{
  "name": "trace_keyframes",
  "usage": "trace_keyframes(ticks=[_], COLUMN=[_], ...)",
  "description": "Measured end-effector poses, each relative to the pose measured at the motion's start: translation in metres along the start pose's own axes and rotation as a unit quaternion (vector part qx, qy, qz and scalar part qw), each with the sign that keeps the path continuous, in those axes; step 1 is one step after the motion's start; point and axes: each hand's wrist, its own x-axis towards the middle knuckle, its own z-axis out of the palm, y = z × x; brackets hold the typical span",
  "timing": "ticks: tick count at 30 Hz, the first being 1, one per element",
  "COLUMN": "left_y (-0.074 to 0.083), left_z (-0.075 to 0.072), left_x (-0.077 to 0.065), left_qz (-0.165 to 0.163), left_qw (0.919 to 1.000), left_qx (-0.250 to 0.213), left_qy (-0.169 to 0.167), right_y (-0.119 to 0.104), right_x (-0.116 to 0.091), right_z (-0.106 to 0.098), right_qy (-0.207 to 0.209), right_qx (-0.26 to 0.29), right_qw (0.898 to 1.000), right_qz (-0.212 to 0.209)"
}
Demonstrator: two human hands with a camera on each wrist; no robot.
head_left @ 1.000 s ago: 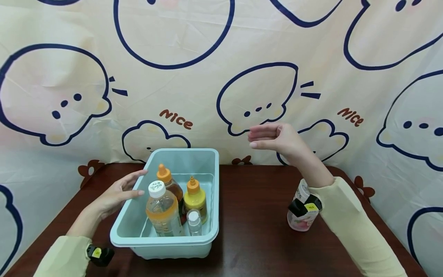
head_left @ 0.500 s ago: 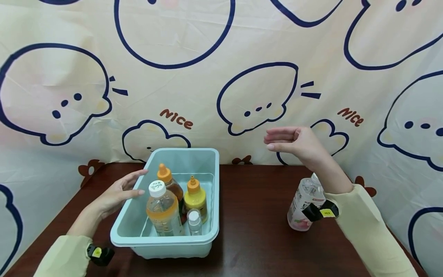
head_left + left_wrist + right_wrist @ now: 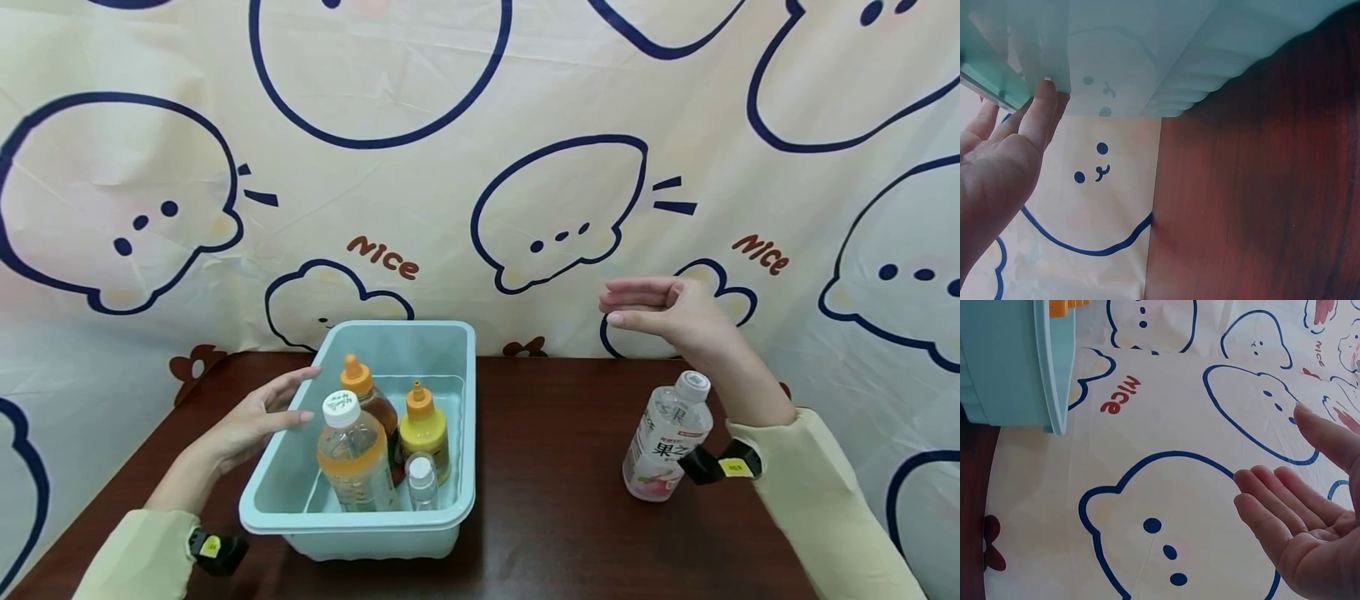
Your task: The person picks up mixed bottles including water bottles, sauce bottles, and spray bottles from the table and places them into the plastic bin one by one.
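My left hand [image 3: 251, 425] rests at the left rim of a light blue plastic basin [image 3: 360, 533], thumb and fingers loosely extended; the left wrist view shows fingers [image 3: 1038, 115] against its rim. In the basin stand a white-capped bottle [image 3: 354, 458] with an orange band, a brown bottle [image 3: 381, 408] with an orange nozzle, a yellow squeeze bottle [image 3: 423, 433] and a small clear bottle [image 3: 422, 483]. My right hand [image 3: 686, 321] is raised with nothing in it, fingers extended and thumb apart. Below it, a clear drink bottle [image 3: 666, 437] with a white cap and pink label stands upright.
The dark brown wooden table [image 3: 555, 500] carries the basin at left and the drink bottle at right. A cream cloth [image 3: 420, 192] printed with blue cartoon outlines hangs right behind the table and along both sides.
My right hand has drawn to the right and slightly down, uncovering the drink bottle's cap and label. The left hand and the basin have stayed in place.
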Motion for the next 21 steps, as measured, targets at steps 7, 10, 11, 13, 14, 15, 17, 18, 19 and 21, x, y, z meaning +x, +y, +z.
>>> trace_keyframes(ticks=[7, 10, 11, 13, 14, 15, 17, 18, 19, 21], left_y=[0.001, 0.001, 0.001, 0.0, 0.0, 0.0, 0.0, 0.0, -0.001, -0.001], left_z=[0.0, 0.0, 0.0, 0.0, 0.0, 0.0, 0.0, 0.0, 0.0, 0.0], left_x=[0.0, 0.0, 0.0, 0.0, 0.0, 0.0, 0.0, 0.0, -0.001, -0.001], left_qz=[0.005, 0.003, 0.003, 0.002, 0.003, 0.003, 0.004, 0.005, 0.005, 0.005], left_qw=[1.0, 1.0, 1.0, 1.0, 1.0, 1.0, 1.0, 1.0, 1.0, 1.0], left_qx=[0.004, 0.004, 0.004, 0.003, 0.002, 0.003, 0.004, 0.005, 0.005, 0.005], left_qy=[0.003, 0.004, 0.004, 0.003, 0.003, 0.002, 0.003, 0.003, 0.004, 0.004], right_y=[0.009, 0.012, 0.013, 0.015, 0.016, 0.018, 0.02, 0.022, 0.023, 0.026], right_x=[-0.006, -0.008, -0.009, -0.011, -0.013, -0.014, -0.015, -0.016, -0.017, -0.018], right_z=[-0.012, -0.017, -0.019, -0.021, -0.023, -0.024, -0.027, -0.028, -0.029, -0.031], right_qy=[0.014, 0.01, 0.007, 0.007, 0.005, 0.005, 0.003, 0.002, 0.0, -0.003], right_qx=[-0.004, -0.001, 0.001, 0.017, 0.022, 0.03, 0.049, 0.056, 0.062, 0.072], right_qw=[1.0, 1.0, 1.0, 1.0, 0.999, 0.999, 0.998, 0.998, 0.997, 0.996], right_qz=[-0.006, -0.009, -0.013, -0.02, -0.024, -0.027, -0.035, -0.038, -0.041, -0.047])
